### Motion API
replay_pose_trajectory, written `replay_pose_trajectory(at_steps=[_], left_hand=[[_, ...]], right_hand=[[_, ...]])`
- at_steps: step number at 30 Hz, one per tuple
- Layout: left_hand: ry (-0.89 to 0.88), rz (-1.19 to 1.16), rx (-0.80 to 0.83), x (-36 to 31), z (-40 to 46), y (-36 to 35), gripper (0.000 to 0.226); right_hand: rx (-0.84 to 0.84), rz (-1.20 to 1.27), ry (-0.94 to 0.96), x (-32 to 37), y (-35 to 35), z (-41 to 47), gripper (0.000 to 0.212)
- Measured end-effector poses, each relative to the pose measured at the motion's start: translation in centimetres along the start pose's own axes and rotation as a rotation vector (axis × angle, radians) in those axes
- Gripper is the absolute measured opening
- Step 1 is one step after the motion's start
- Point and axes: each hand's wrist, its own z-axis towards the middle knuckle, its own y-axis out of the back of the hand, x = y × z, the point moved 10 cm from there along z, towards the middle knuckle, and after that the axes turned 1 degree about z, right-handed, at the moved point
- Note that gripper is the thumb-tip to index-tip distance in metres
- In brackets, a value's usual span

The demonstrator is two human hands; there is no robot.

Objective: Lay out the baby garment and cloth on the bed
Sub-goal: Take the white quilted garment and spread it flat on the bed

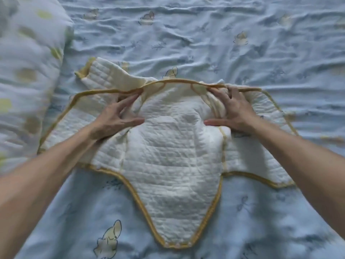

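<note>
Blue bed sheet (242,43), pillow (28,71) leftward; left hand (115,120), right hand (231,113) splayed on baby garment (173,161)

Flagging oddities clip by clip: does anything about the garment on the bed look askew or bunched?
Yes. The quilted baby bodysuit is not flat: fabric bunches under the right hand at the neckline, and the sleeve beyond the left hand angles off crookedly. The blue bedsheet is wrinkled; nothing looks damaged.

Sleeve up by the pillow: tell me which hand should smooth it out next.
Left, probably. The left hand rests on the baby garment just below that sleeve; the right hand lies across the neckline, fingers on bunched fabric on the far side.
</note>
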Motion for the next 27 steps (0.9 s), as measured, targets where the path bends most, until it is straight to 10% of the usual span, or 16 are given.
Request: replay_pose_trajectory(at_steps=[18, 27], left_hand=[[0.055, 0.043, -0.140, -0.6, -0.5, 0.4, 0.075], [0.261, 0.061, -0.357, -2.1, -12.4, -0.1, 0.089]], right_hand=[[-0.101, -0.085, -0.041, 0.6, 0.6, 0.2, 0.102], [-0.470, 0.226, -0.440, 1.1, -2.0, -17.5, 0.076]])
